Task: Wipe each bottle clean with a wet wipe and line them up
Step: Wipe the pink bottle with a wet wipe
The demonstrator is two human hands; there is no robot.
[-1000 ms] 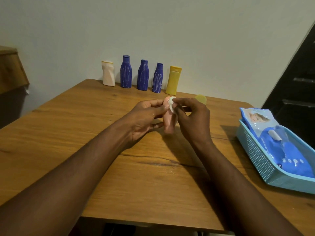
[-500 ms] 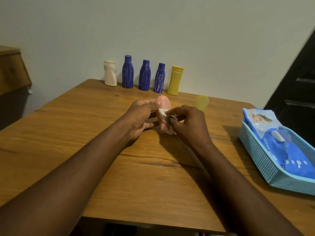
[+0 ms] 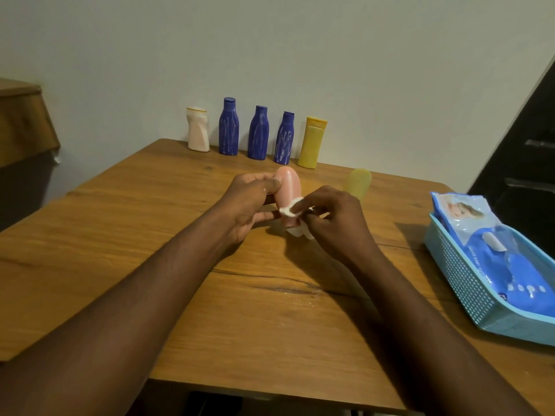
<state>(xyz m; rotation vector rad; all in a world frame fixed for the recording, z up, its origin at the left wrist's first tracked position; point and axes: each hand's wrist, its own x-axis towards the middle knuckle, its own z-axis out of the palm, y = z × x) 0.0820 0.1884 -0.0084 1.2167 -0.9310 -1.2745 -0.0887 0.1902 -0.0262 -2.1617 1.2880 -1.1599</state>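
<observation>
My left hand (image 3: 250,202) grips a pink bottle (image 3: 289,186) held above the middle of the wooden table (image 3: 150,235), its rounded end up. My right hand (image 3: 336,220) presses a crumpled white wet wipe (image 3: 292,213) against the bottle's lower side. A row stands at the table's far edge by the wall: a cream bottle (image 3: 198,130), three blue bottles (image 3: 228,127) (image 3: 258,133) (image 3: 284,138) and a yellow bottle (image 3: 313,143). A pale yellow bottle (image 3: 357,184) stands behind my right hand, partly hidden by it.
A light blue basket (image 3: 468,283) sits at the table's right edge and holds a blue pack of wet wipes (image 3: 486,250). A wooden cabinet (image 3: 21,121) is at the far left. A dark door is at the right.
The pink bottle has been turned so more of its rounded end shows. My right hand has slid the wipe from the bottle's top down to its lower side.
</observation>
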